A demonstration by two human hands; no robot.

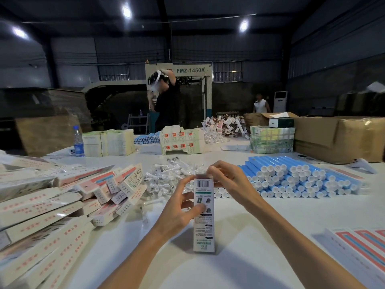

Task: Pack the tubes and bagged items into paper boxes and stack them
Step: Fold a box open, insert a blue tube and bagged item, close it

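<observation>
At counter (260,236) centre, the left grip (181,207) curls round an upright paper box (204,226) while the right grip (227,180) pinches its top end. Closing seems the step in hand; next, lay it on the packed boxes (62,197) at nine o'clock. Tubes (291,178) wait at two o'clock.

My left grip (180,209) clasps the upright paper box (203,226); my right grip (226,180) pinches its top, blue tubes (295,178) beyond that grip.

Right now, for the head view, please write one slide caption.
The left hand and right hand hold a paper box at a white table, between piled boxes and stacked blue tubes.
</observation>
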